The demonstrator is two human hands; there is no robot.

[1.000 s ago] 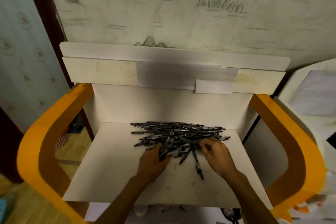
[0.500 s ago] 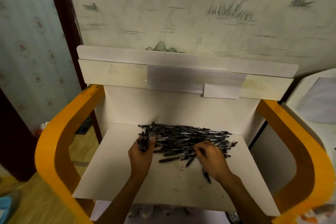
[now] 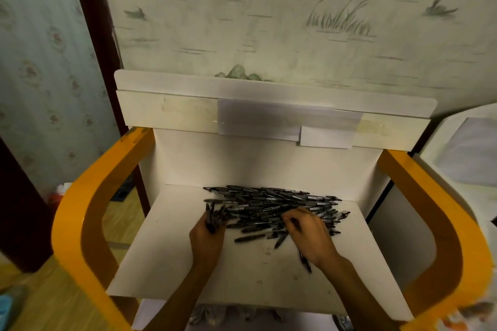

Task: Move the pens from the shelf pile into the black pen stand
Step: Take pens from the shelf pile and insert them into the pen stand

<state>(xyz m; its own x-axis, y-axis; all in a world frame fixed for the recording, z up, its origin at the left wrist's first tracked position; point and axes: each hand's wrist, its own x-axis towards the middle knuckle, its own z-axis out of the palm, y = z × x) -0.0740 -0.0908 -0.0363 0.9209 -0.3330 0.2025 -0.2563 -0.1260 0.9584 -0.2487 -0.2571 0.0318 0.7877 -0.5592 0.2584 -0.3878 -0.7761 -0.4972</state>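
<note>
Pens (image 3: 271,203) lie in a loose black pile on the white shelf (image 3: 166,263), heaped toward its back edge and running mostly left to right. A few strays sit in front of the heap, one of them (image 3: 250,238) lying alone just beside the right hand.

The left hand (image 3: 207,239) is at the pile's left end, its fingers curled round a bunch of pens (image 3: 213,216) that stick up and away from the fist. The right hand (image 3: 312,236) rests on the pile's front right part, back of the hand up; its fingers (image 3: 291,220) are bent down among the pens and seem to pinch one dark pen, though how firmly I cannot tell. Another pen (image 3: 305,262) shows under the right wrist, pointing toward the shelf's front edge.

The shelf has a white back panel (image 3: 269,164) with a taped strip above it, and curved orange side frames (image 3: 80,212) on both sides. Behind it is a wall (image 3: 269,21) painted with grass and birds. To the right stands a white piece of furniture (image 3: 462,148). More dark items show blurred on a lower level under the shelf's front edge; what they are I cannot tell.
</note>
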